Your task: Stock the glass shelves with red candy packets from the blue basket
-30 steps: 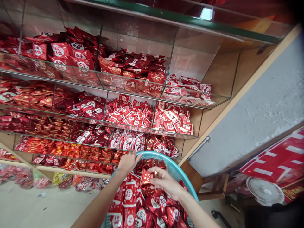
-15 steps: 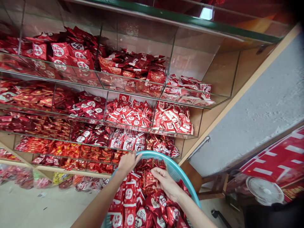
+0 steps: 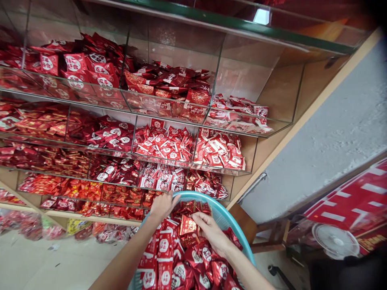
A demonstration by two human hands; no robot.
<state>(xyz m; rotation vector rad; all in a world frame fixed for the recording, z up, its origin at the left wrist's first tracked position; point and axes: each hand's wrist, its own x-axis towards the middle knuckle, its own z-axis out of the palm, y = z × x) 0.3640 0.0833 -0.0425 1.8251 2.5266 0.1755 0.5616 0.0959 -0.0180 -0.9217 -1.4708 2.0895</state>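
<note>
A light blue plastic basket (image 3: 238,225) is heaped with red wrapped packets. My left hand (image 3: 161,207) is closed over the basket's far-left rim, thumb along the inside, its fingertips mostly hidden. Inside the basket, my right hand (image 3: 211,231) pinches a small red packet with gold print (image 3: 188,225) between thumb and fingers. Similar dark red-gold packets lie just beyond it. Below it are red packets with round white labels (image 3: 198,257), and long red strips with white labels (image 3: 165,257) lie to the left.
Glass-fronted shelves (image 3: 169,114) full of sorted red packets rise in front of me. Clear bags of packets (image 3: 109,233) sit on the floor under them. To the right are a grey wall (image 3: 326,133), a wooden stool (image 3: 272,237) and a white fan (image 3: 335,240).
The packet in my right hand has tilted and shifted slightly left, its gold print now catching the light. My left hand has stayed at the rim.
</note>
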